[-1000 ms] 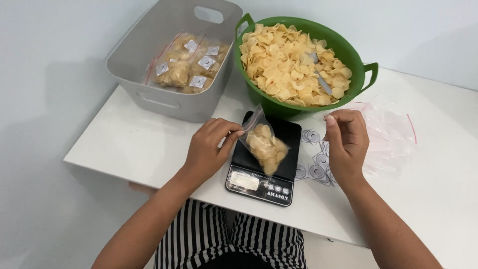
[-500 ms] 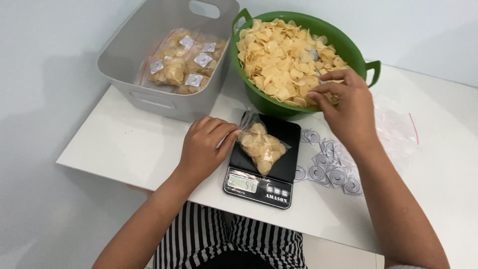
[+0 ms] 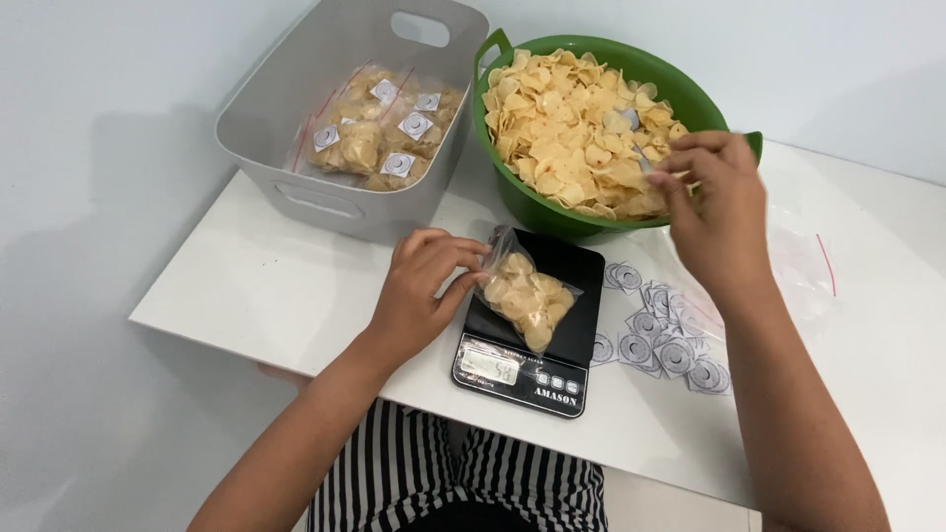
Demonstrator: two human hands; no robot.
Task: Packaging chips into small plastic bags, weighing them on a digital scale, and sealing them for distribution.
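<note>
A small clear bag of chips [image 3: 525, 294] lies on a black kitchen scale [image 3: 532, 325] at the table's front. My left hand [image 3: 419, 291] pinches the bag's open top at its left side. My right hand [image 3: 714, 212] hovers at the right rim of a green bowl [image 3: 532, 202] heaped with pale yellow chips [image 3: 576, 128]. Its fingers curl over the chips; whether they hold any cannot be told.
A grey plastic bin [image 3: 296, 158] at the back left holds several sealed chip bags with round labels. Loose round paper labels [image 3: 660, 330] lie right of the scale. Empty clear zip bags [image 3: 803, 271] lie at the right. The white table's edge [image 3: 296, 369] runs close in front.
My right hand has gone from beside the scale up to the bowl's right rim. My left hand has stayed on the bag. The view has shifted slightly.
</note>
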